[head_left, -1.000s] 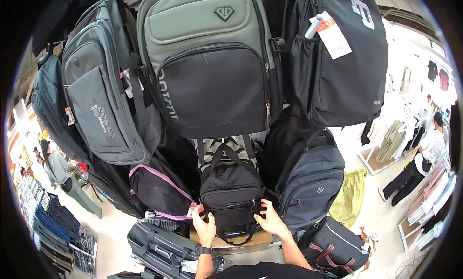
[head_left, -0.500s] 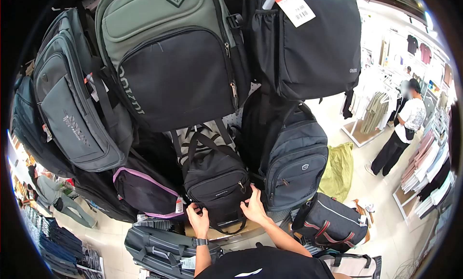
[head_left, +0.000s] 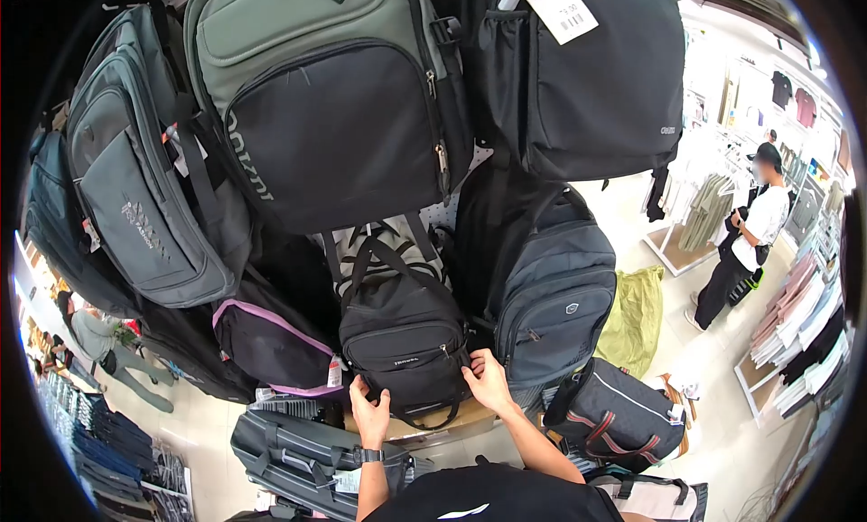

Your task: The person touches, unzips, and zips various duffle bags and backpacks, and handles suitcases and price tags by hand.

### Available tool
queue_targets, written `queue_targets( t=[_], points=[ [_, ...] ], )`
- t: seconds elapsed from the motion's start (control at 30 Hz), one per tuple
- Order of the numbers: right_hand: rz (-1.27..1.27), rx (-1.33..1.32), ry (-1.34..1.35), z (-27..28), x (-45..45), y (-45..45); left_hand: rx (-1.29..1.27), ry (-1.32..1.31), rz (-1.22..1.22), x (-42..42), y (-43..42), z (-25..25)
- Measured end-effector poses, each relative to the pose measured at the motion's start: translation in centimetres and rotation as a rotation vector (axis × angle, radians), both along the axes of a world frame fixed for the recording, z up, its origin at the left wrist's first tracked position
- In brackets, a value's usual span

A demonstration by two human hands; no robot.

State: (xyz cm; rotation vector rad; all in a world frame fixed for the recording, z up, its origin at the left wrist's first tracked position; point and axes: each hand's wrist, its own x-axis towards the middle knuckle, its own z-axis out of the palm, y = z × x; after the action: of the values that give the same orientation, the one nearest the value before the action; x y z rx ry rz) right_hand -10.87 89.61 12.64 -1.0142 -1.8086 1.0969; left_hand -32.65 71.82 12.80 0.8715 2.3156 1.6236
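Note:
A small black backpack (head_left: 406,346) hangs low in the middle, with a zipped front pocket and a loop of strap at its bottom. My left hand (head_left: 370,414) is at its lower left side, thumb and fingers apart, a watch on the wrist. At the lower right side, my right hand (head_left: 488,380) has its fingers curled together against the bag's edge; what they pinch is too small to make out. Above hangs a large green and black backpack (head_left: 334,134). To the right is a dark blue backpack (head_left: 555,314).
Grey backpacks (head_left: 149,206) hang at the left, a pink-trimmed bag (head_left: 275,346) below them. Dark luggage (head_left: 298,459) and a striped duffel (head_left: 614,414) sit low in front. One person (head_left: 745,233) stands at the right near clothes racks, another person (head_left: 108,341) at the far left.
The view has shifted right and slightly down since the first frame. My right hand's fingers have closed in at the bag's side. The person at the right has turned.

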Motion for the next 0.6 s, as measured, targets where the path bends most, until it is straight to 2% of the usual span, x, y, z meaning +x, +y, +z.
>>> queue_targets(
  t=[0.4, 0.47, 0.53, 0.6],
  points=[
    [0.069, 0.032, 0.068, -0.3, 1.2, -0.5, -0.047, -0.007, -0.022, 1.2, -1.6, -0.6],
    [0.049, 0.093, 0.054, -0.4, 1.2, -0.7, -0.032, 0.063, -0.030, 1.1, -2.2, -1.3],
    [0.055, 0.079, 0.039, 0.2, 1.4, -1.2, -0.006, 0.056, -0.049, 1.2, -2.4, -1.2],
    [0.058, -0.062, 0.018, 1.7, 1.7, -1.7, 0.016, 0.093, -0.027, 1.1, -2.6, -1.8]
  ],
)
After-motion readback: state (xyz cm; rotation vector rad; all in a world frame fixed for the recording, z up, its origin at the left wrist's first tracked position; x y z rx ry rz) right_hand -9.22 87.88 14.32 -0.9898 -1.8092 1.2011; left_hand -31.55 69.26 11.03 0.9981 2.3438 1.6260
